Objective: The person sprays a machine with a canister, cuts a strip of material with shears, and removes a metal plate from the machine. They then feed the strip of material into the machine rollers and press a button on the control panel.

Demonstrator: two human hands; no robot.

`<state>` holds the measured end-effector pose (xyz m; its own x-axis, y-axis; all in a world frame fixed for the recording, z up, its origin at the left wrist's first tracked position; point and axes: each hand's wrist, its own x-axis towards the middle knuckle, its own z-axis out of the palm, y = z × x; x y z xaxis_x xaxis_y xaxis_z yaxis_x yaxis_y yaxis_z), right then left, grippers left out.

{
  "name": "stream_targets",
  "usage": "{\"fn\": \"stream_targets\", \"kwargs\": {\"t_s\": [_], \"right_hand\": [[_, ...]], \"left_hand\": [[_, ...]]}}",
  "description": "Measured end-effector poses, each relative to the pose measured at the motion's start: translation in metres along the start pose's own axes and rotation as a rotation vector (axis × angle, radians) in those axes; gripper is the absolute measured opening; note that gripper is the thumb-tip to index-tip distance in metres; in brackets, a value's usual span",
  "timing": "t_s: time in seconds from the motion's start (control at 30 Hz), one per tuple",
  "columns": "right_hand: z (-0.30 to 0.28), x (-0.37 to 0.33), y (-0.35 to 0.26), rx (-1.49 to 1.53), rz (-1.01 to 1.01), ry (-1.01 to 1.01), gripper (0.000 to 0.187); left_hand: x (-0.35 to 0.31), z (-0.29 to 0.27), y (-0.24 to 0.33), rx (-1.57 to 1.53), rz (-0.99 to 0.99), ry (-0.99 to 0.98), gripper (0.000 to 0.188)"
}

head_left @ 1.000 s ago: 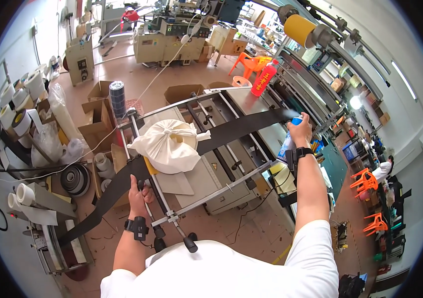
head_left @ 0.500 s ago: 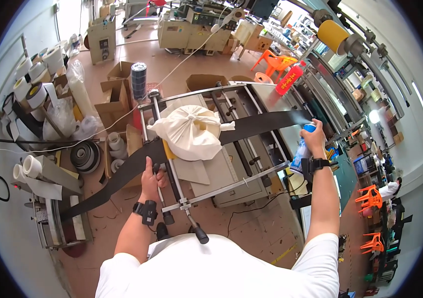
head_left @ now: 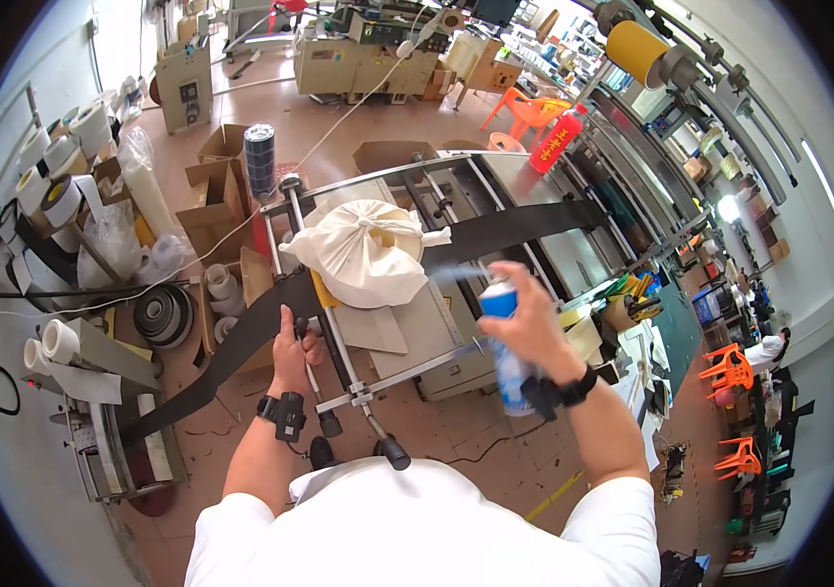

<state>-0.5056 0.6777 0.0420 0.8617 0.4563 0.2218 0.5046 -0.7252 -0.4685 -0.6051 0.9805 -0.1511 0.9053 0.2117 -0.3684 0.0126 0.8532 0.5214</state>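
Clearly, different textures are meeting on this bench. A long, flat, matte black strip (head_left: 515, 225) is running in a gentle bend over the silver metal frame (head_left: 412, 373), and a creased, rounded white cloth bundle (head_left: 363, 259) with a gathered knot is sitting on top, covering the strip's middle. Farther back, a glossy red bottle (head_left: 556, 142) is leaning in my view near the machine's smooth far panel.

Over the near right part of the frame, a cylindrical blue-and-white spray can (head_left: 513, 377) is hanging in the air, held by the worker's right hand (head_left: 531, 318). Its upper part is showing solid blue, its lower body is carrying pale patterning, and a thin whitish mist (head_left: 451, 274) is streaming from its top.

The can is pointing its spray leftward, toward the cloth bundle and the strip beside it. Its long axis is running nearly upright, the top leaning slightly left.

The right hand is wrapping firmly around the can's upper end. The left hand (head_left: 296, 362) is curling its fingers at the strip's near edge, beside a slim metal rod (head_left: 315, 386), thumb pointing up; I cannot tell which of them it is gripping.
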Motion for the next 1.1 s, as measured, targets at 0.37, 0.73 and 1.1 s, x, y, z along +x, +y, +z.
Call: {"fn": "stream_targets", "kwargs": {"t_s": [0.37,0.73,1.1], "right_hand": [[-0.082,0.053,0.129,-0.441,0.359,0.569,0.065],[0.006,-0.016,-0.010,0.044,0.065,0.153,0.066],[-0.059,-0.119,0.018,0.059,0.126,0.516,0.077]], "left_hand": [[0.001,0.001,0.000,0.001,0.031,-0.005,0.055],[-0.001,-0.002,0.003,0.022,0.005,0.040,0.051],[0.000,0.003,0.002,0.089,-0.091,0.104,0.052]]}}
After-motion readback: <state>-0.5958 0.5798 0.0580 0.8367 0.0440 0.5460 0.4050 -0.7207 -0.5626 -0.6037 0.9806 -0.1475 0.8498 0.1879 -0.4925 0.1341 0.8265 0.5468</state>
